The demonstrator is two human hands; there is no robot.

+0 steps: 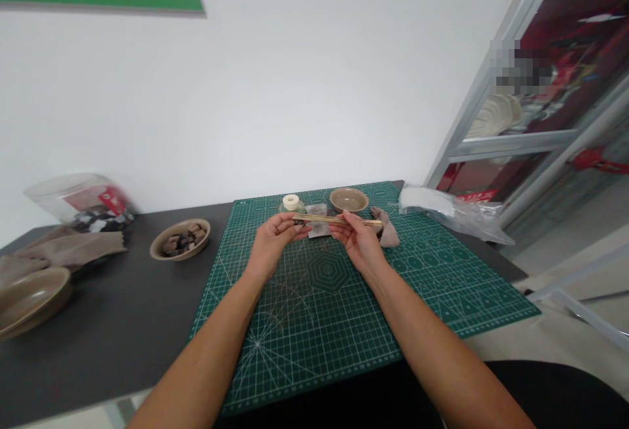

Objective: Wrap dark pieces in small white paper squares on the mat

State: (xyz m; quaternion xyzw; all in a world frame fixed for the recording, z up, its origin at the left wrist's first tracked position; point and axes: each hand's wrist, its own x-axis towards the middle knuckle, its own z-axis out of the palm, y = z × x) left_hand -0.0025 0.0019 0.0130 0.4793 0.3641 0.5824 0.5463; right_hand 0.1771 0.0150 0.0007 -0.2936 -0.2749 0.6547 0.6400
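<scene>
A small bundle of thin wooden sticks (319, 218) is held level above the green cutting mat (289, 350). My left hand (273, 238) pinches its left end between thumb and fingers. Farther right, my right hand (361, 240) grips the same bundle, its tip sticking out past the fingers. Behind the hands stand a roll of cream tape (291, 202) on a small glass jar and a brown bowl (348, 200). Pale paper or plastic pieces (320, 227) lie just beyond the sticks, partly covered. A crumpled brown cloth (390, 231) rests beside my right hand.
On the dark table (147, 311) at left are a bowl of dark chunks (180, 240), another brown bowl (34, 301), a folded cloth (69, 249) and a tipped clear jar (81, 196). A plastic bag (452, 209) lies at right by a metal-framed glass door (515, 144).
</scene>
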